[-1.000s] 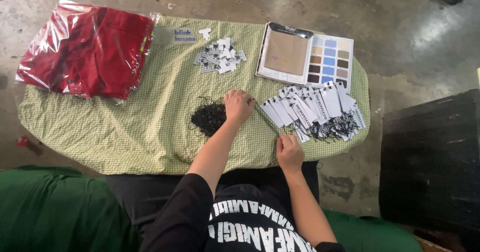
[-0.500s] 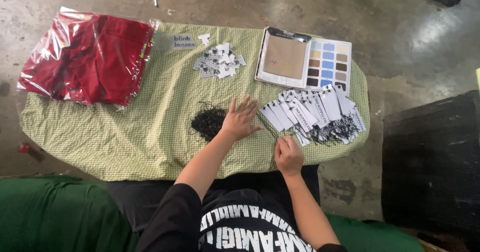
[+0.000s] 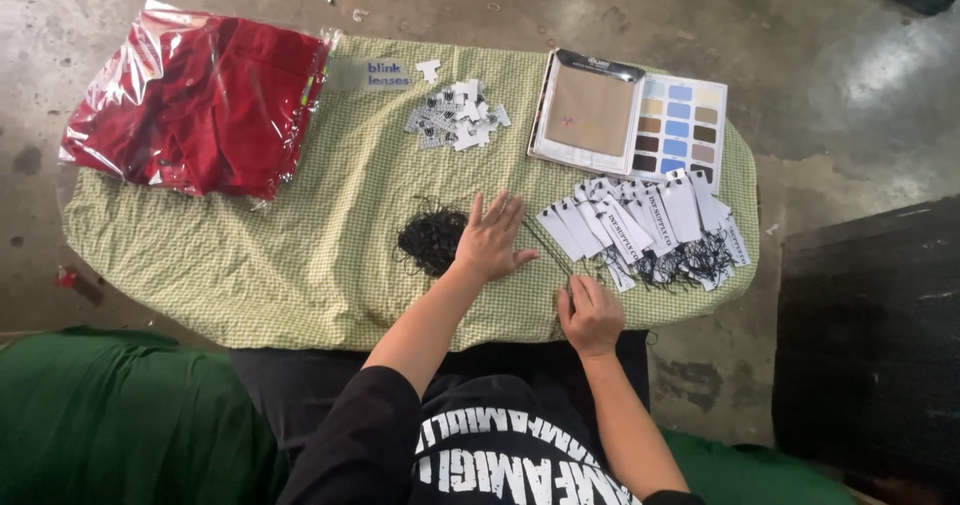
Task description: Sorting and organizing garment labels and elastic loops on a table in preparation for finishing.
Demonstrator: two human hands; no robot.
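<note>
Now, left hand (image 3: 492, 240) flat, black strings (image 3: 430, 240) just beside (touching).

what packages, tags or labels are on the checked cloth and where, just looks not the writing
Clear plastic bag of red fabric: far left corner, crinkled, shiny.
Small pale label: beside that bag, rectangular, blue print.
Heap of small white tags: far middle, black marks.
Colour swatch card: far right, open, tan page and coloured squares.
Fanned long white hang tags: right, black strings, near the right hand.
</note>
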